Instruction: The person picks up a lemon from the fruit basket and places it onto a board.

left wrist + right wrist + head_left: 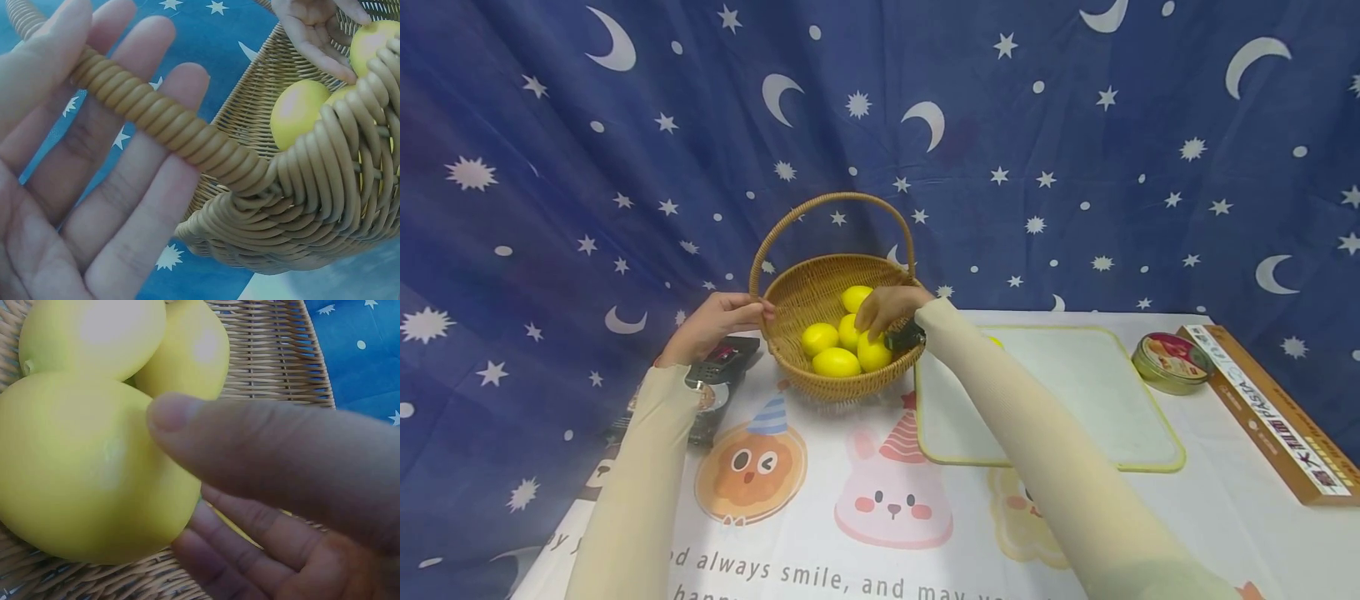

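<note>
- One dark blue curtain (850, 150) stands behind your work, and before it the printed tablecloth (820, 467) carries everything.
- On your right lies the pale board (1105, 383) with yellow edge, just beside the basket; some small yellow thing shows there behind your right sleeve (1022, 408), too hidden to name.
- In front of you is the wicker basket (808, 287), its opening facing you, which probably makes the inside easy to reach.
- Your left hand (718, 325) holds the basket's handle (162, 125) near its base, thumb on one side and fingers on the other, I judge to keep the basket steady while the other hand works.
- Your right hand (891, 308) is inside the basket, its thumb and fingers curled round one lemon (87, 469); how firmly, I cannot tell.
- At least five lemons (835, 363) lie together in the basket, between your two hands but closer to the right; the gripped one lies near the right side, touching its neighbours.
</note>
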`<action>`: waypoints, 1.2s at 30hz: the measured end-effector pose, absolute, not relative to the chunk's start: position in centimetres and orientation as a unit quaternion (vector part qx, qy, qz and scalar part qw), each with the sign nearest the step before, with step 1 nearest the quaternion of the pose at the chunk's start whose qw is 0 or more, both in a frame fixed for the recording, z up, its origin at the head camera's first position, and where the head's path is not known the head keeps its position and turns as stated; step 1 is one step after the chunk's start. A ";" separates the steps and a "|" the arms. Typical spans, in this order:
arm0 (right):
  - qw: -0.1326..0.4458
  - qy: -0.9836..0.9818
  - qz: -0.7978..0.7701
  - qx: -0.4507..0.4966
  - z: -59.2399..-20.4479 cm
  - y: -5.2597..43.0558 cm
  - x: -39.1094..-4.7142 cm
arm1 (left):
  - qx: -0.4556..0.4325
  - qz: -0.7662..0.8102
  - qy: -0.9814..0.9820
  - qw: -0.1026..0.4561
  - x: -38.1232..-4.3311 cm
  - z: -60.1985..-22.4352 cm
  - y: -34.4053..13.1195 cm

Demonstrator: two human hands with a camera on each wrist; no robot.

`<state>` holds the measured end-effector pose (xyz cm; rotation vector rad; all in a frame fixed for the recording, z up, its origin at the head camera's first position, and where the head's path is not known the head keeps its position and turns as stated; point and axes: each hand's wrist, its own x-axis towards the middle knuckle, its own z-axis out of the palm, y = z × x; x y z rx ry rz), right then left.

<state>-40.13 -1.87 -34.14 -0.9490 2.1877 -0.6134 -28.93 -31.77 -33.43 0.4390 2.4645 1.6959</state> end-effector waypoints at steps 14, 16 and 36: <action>0.344 0.832 -0.240 -0.363 -34.1 -2.1 -40.0 | 0.148 0.577 0.801 0.056 -28.7 -33.3 -31.6; 0.348 0.836 -0.226 -0.358 -34.0 -2.1 -39.9 | 0.148 0.578 0.801 0.058 -28.7 -33.2 -31.5; 0.371 0.842 -0.193 -0.342 -33.6 -2.6 -38.9 | 0.147 0.573 0.805 0.056 -28.6 -33.3 -31.5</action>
